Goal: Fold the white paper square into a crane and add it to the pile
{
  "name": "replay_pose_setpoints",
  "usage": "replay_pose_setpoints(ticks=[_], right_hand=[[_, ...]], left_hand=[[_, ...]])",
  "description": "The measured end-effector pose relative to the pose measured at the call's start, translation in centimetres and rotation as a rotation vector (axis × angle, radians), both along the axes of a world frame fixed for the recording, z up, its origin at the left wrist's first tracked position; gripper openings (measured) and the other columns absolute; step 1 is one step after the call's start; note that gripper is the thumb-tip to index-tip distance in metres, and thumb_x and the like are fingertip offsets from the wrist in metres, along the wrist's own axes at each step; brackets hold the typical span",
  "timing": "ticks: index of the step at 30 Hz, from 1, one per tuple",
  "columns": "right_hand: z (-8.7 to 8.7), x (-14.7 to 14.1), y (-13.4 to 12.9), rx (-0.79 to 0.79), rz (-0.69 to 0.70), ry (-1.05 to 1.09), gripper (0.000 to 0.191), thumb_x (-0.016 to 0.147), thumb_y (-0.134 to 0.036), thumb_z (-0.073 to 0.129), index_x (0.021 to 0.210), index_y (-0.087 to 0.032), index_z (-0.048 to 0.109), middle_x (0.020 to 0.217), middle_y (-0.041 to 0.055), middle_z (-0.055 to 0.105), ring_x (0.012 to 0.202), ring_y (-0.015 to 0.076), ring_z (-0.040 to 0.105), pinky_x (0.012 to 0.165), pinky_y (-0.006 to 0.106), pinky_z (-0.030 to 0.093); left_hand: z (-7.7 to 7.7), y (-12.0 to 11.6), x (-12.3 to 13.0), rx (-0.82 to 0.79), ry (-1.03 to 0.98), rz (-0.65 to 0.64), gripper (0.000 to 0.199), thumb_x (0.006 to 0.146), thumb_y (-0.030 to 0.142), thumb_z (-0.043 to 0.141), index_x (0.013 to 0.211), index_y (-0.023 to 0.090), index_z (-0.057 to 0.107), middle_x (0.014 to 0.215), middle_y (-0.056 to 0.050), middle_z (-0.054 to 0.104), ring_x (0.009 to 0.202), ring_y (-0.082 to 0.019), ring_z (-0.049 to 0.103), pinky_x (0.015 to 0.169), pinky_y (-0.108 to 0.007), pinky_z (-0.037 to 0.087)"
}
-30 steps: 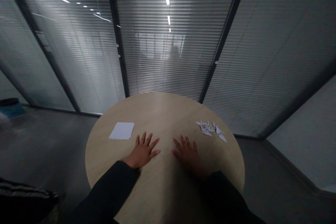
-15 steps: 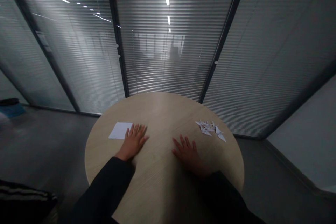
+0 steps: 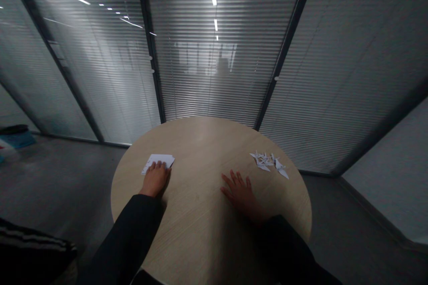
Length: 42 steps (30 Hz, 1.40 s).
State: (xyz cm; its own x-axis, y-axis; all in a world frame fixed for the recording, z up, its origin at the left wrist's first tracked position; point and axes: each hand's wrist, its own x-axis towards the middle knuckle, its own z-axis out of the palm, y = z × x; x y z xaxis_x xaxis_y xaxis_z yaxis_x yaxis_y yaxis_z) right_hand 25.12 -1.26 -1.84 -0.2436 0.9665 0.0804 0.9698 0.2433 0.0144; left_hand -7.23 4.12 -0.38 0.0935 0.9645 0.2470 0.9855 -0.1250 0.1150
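White paper sheets lie at the left of the round wooden table, the top one slightly askew. My left hand rests over their near edge, its fingers bent and close together on the paper; whether it pinches a sheet is hard to see. My right hand is spread over the table right of centre and holds nothing. Beyond it, to the right, sits a small pile of folded white paper pieces with pointed ends.
Glass panels with blinds and dark frames stand just behind the table. A blue container is on the floor at the far left. Dark fabric with pale stripes shows at the lower left.
My left hand has moved left onto the paper and its fingers have drawn together. The top of the paper has shifted askew to the right. My right hand is nearly unchanged.
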Motion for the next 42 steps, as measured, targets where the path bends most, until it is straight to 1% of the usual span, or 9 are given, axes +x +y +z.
replay_pose_setpoints(ticks=[6, 12, 15, 19, 25, 27, 33, 37, 42], right_hand=[[-0.7, 0.1, 0.4, 0.079, 0.003, 0.027, 0.051, 0.096, -0.045, 0.036, 0.142, -0.025, 0.041, 0.149, 0.018, 0.036, 0.137, 0.0383, 0.032, 0.105, 0.066, 0.024], [-0.2, 0.0, 0.3, 0.069, 0.011, -0.007, 0.05, 0.096, -0.043, 0.037, 0.141, -0.023, 0.042, 0.148, 0.0182, 0.037, 0.137, 0.0376, 0.032, 0.105, 0.064, 0.025], [0.0, -0.1, 0.3, 0.08, 0.018, 0.009, 0.048, 0.097, -0.04, 0.037, 0.141, -0.02, 0.044, 0.148, 0.0187, 0.038, 0.138, 0.037, 0.032, 0.106, 0.065, 0.023], [0.0, -0.4, 0.7, 0.079, 0.066, 0.09, 0.045, 0.098, -0.034, 0.032, 0.139, -0.02, 0.044, 0.146, 0.014, 0.043, 0.138, 0.0319, 0.033, 0.108, 0.063, 0.021], [1.3, -1.7, 1.3, 0.111, 0.12, 0.604, 0.041, 0.095, -0.035, 0.038, 0.132, -0.019, 0.05, 0.134, 0.0121, 0.057, 0.129, 0.0251, 0.048, 0.108, 0.048, 0.034], [2.2, -2.1, 1.4, 0.053, 0.119, 0.871, 0.042, 0.094, -0.04, 0.041, 0.13, -0.02, 0.049, 0.126, 0.0105, 0.062, 0.117, 0.0232, 0.058, 0.098, 0.041, 0.046], [3.5, -2.6, 2.6, -0.121, 0.029, 1.494, 0.043, 0.082, -0.05, 0.056, 0.111, -0.018, 0.056, 0.098, 0.0079, 0.071, 0.085, 0.0226, 0.068, 0.071, 0.036, 0.057], [3.0, -2.5, 3.2, -0.196, -0.033, 1.57, 0.038, 0.07, -0.046, 0.066, 0.092, -0.017, 0.06, 0.082, 0.0047, 0.071, 0.068, 0.0195, 0.066, 0.053, 0.03, 0.055], [2.5, -2.6, 2.2, -0.234, -0.009, 1.454, 0.036, 0.075, -0.045, 0.06, 0.099, -0.018, 0.061, 0.088, 0.0055, 0.072, 0.065, 0.019, 0.067, 0.05, 0.03, 0.056]], left_hand=[[1.5, -0.6, 1.1, -0.012, 0.008, 0.046, 0.039, 0.094, 0.026, 0.031, 0.106, 0.008, 0.064, 0.113, -0.022, 0.065, 0.111, -0.029, 0.057, 0.096, -0.04, 0.04], [3.1, -1.2, 1.5, -0.058, -0.006, 0.097, 0.038, 0.095, 0.025, 0.032, 0.097, 0.009, 0.067, 0.094, -0.021, 0.07, 0.089, -0.029, 0.066, 0.075, -0.034, 0.045], [3.9, -1.3, 2.0, 0.059, -0.172, 0.084, 0.037, 0.094, 0.028, 0.035, 0.099, 0.011, 0.068, 0.092, -0.019, 0.071, 0.085, -0.028, 0.067, 0.072, -0.033, 0.044], [4.8, -1.0, 3.6, 0.164, -0.65, -0.049, 0.034, 0.09, 0.035, 0.045, 0.095, 0.014, 0.07, 0.089, -0.012, 0.072, 0.086, -0.025, 0.065, 0.075, -0.03, 0.043], [5.2, -0.5, 6.8, -0.121, -1.267, -0.23, 0.041, 0.077, 0.053, 0.059, 0.071, 0.013, 0.066, 0.06, -0.002, 0.06, 0.057, -0.015, 0.05, 0.054, -0.024, 0.037], [5.2, -0.6, 7.6, -0.214, -1.378, -0.274, 0.041, 0.075, 0.053, 0.062, 0.075, 0.013, 0.067, 0.062, -0.002, 0.06, 0.057, -0.013, 0.05, 0.054, -0.023, 0.038], [4.8, -1.0, 8.6, -0.434, -1.517, -0.312, 0.042, 0.072, 0.052, 0.069, 0.077, 0.011, 0.068, 0.069, -0.005, 0.065, 0.06, -0.013, 0.056, 0.059, -0.025, 0.044], [4.3, -1.8, 8.7, -0.578, -1.612, -0.313, 0.042, 0.07, 0.047, 0.074, 0.088, 0.009, 0.069, 0.08, -0.009, 0.07, 0.068, -0.015, 0.062, 0.067, -0.027, 0.049], [4.0, -2.9, 9.0, -0.68, -1.604, -0.352, 0.045, 0.07, 0.039, 0.077, 0.101, 0.008, 0.069, 0.085, -0.011, 0.072, 0.069, -0.016, 0.063, 0.067, -0.027, 0.048]])
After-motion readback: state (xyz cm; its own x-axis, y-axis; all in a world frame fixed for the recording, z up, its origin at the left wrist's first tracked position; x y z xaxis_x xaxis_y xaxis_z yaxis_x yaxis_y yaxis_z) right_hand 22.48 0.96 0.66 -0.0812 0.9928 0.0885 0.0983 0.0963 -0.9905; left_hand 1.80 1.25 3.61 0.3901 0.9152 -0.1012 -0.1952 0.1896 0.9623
